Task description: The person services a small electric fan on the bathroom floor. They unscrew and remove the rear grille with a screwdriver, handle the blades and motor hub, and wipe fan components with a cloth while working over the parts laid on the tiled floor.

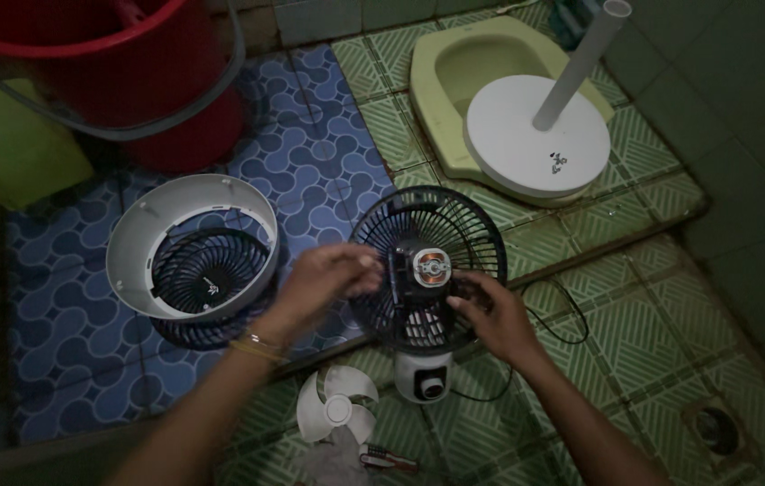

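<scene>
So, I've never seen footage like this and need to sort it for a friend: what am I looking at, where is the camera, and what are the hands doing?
There is one picture, from a camera worn on a person's head, looking down at their own two bare hands over a tiled floor. The left hand and right hand hold the exposed motor on a dark round fan grille, above its white control base. Nearby lie a white fan blade, a white round housing with a second dark grille, a small red-handled tool, and a white round stand with pole. A red plastic bucket stands at the upper left.
</scene>
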